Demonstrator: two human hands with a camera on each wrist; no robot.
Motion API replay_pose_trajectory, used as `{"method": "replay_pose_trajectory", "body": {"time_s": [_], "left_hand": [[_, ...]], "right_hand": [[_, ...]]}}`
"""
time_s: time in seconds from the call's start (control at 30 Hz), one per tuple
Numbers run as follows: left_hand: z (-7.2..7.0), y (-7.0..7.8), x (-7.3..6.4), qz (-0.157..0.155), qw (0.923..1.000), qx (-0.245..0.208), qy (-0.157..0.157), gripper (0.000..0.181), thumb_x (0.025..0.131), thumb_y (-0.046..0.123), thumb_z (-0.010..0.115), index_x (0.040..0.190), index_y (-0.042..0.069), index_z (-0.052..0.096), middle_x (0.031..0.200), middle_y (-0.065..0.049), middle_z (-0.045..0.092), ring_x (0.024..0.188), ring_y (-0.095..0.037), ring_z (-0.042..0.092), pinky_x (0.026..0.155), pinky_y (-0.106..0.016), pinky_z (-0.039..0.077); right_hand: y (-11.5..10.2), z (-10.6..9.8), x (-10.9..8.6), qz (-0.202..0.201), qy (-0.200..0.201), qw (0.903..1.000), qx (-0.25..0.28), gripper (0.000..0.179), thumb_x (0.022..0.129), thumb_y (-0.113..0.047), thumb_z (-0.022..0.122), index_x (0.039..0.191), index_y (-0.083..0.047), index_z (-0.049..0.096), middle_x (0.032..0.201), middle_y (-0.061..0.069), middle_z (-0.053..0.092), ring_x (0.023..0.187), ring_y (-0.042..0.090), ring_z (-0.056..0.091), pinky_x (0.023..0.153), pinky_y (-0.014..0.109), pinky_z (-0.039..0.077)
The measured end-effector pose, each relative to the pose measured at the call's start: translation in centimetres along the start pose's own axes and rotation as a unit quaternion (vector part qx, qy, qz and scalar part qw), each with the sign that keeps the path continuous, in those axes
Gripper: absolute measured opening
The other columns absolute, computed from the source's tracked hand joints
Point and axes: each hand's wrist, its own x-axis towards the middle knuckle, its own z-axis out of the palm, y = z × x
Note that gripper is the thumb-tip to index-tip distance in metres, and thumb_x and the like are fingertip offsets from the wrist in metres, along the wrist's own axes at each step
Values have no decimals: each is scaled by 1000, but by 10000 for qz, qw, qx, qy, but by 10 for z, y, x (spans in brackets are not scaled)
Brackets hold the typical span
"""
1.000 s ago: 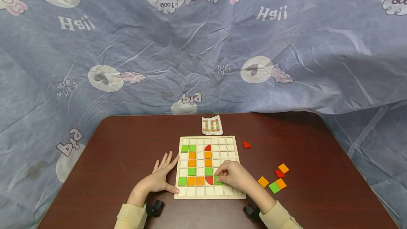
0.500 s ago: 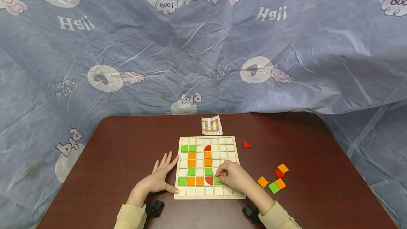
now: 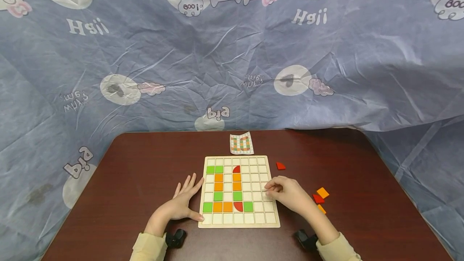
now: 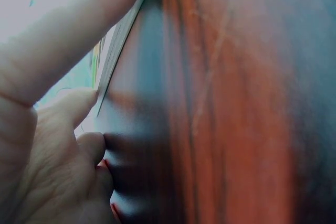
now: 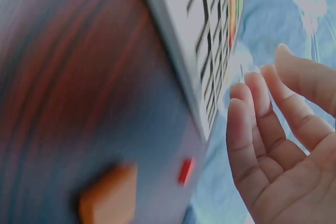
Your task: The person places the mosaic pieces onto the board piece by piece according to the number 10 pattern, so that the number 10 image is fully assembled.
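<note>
A pale wooden grid board (image 3: 259, 219) lies on the table, with green, orange and red tiles set in some of its cells. My left hand (image 3: 179, 204) spreads at its left side, thumb on the lower left corner and index fingertip at the edge. Over the board's right edge hovers my right hand (image 3: 289, 195), fingers loosely bent and holding nothing, as the right wrist view also shows. A green square tile (image 3: 248, 206) sits in a cell beside a red quarter-circle tile (image 3: 238, 206) in the lower part of the grid.
A small printed pattern card (image 3: 241, 143) lies behind the board. One loose red quarter-circle piece (image 3: 280, 166) is right of the board. Farther right lie an orange square (image 3: 322, 193) and another red piece (image 3: 317, 199); my right forearm covers part of that group.
My right hand has let go of the green tile in the lower row and moved right and slightly back, to the board's right edge. My left hand has stayed in place.
</note>
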Motion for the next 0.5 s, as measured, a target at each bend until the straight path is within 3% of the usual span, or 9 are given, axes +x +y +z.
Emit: {"method": "replay_pose_trajectory", "body": {"time_s": [0.23, 0.5], "left_hand": [[0, 1, -1, -23, 10000, -6, -32, 121, 65, 32, 91, 159, 13, 17, 165, -19, -5, 152, -40, -11, 119, -63, -10], [-1, 4, -2, -10, 10000, -81, -53, 121, 65, 30, 91, 159, 13, 17, 165, -19, -5, 152, -41, -11, 118, -63, -11]], "right_hand": [[27, -38, -16, 489, 261, 9985, -47, 21, 88, -17, 74, 107, -8, 72, 96, -1, 71, 84, 12, 66, 71, 21, 55], [56, -67, -37, 885, 448, 9944, -361, 26, 89, -21, 73, 111, -7, 71, 98, 3, 74, 87, 17, 70, 67, 22, 54]]}}
